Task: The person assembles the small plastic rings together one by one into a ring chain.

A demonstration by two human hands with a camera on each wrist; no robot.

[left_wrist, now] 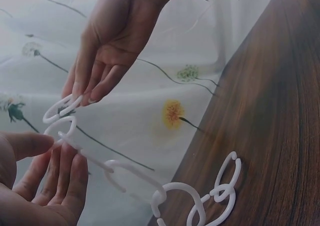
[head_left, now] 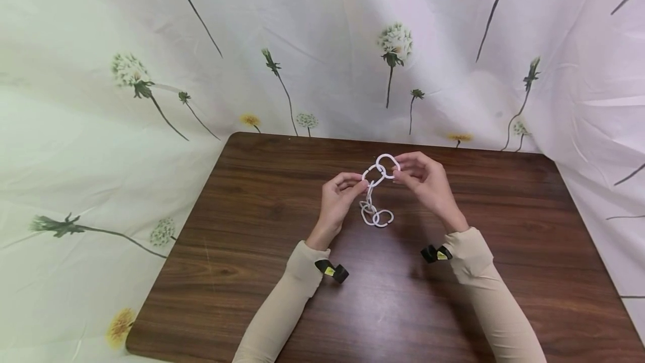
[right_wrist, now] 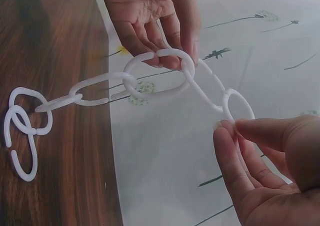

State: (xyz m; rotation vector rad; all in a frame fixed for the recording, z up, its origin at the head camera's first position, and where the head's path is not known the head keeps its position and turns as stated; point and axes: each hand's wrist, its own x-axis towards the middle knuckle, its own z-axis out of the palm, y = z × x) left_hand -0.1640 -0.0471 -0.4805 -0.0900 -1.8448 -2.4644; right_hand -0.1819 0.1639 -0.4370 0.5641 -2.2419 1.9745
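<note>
A chain of several white plastic C-shaped links (left_wrist: 185, 186) runs down from both hands to the table. My left hand (head_left: 333, 205) pinches one oval link (right_wrist: 162, 92) between thumb and fingers. To its right, my right hand (head_left: 429, 185) pinches the link (head_left: 387, 155) at the chain's upper end, which hooks through another link. Both hands are raised above the tabletop. Below the left hand the chain hangs, and its lower end link (right_wrist: 24, 176) rests on the wood. In the right wrist view, small gaps show in some links.
The dark brown wooden table (head_left: 242, 212) has rounded corners. White cloth (head_left: 327, 43) printed with dandelions hangs behind it and at both sides. A black band with a small device (head_left: 332, 270) is on the left wrist, and a similar device (head_left: 436, 254) on the right.
</note>
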